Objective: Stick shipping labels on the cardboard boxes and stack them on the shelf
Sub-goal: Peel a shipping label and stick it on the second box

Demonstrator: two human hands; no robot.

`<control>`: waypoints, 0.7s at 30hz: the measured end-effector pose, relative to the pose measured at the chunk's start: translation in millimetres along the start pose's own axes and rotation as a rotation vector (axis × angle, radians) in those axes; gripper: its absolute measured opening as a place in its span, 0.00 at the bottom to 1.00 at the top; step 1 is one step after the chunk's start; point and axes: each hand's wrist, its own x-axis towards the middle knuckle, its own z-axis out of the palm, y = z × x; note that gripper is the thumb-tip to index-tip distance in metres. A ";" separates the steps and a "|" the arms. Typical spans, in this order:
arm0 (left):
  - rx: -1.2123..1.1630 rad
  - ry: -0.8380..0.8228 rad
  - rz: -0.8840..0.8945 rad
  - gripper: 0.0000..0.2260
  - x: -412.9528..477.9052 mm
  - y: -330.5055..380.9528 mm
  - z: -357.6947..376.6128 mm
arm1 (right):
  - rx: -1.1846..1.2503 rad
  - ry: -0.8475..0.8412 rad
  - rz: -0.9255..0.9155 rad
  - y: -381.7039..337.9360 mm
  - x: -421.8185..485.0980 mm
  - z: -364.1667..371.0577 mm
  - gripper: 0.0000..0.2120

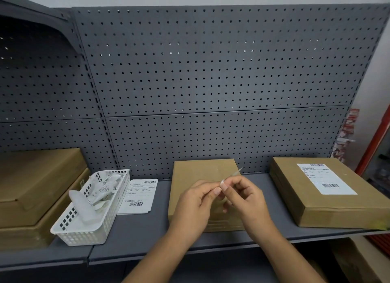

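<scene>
A flat, unlabelled cardboard box (202, 173) lies on the grey shelf (135, 232) in the middle. Above it my left hand (196, 204) and my right hand (244, 196) meet, both pinching a thin shipping label (232, 176) seen edge-on, sticking up to the right. A labelled cardboard box (312, 200) with a white barcode label (326, 178) on top lies at the right. A loose stack of labels (139, 196) lies on the shelf to the left of the middle box.
A white plastic basket (92, 211) with crumpled backing papers stands left of the labels. Stacked cardboard boxes (35, 190) fill the far left. A grey pegboard (211, 82) backs the shelf. More cardboard shows below the shelf at lower right.
</scene>
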 end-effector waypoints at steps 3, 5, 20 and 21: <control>-0.011 0.005 -0.002 0.08 -1.3 4.7 1.4 | -0.018 -0.003 0.017 -0.1 2.7 -2.6 0.03; -0.111 -0.012 -0.066 0.08 -2.4 13.3 3.7 | -0.065 0.004 0.010 -0.8 4.2 -3.1 0.03; -0.414 0.066 -0.285 0.08 10.2 20.0 -6.5 | 0.029 0.076 -0.043 -13.1 7.5 16.3 0.09; -0.385 0.073 -0.269 0.08 10.9 20.2 -6.2 | 0.034 0.060 -0.058 -14.9 8.0 16.4 0.06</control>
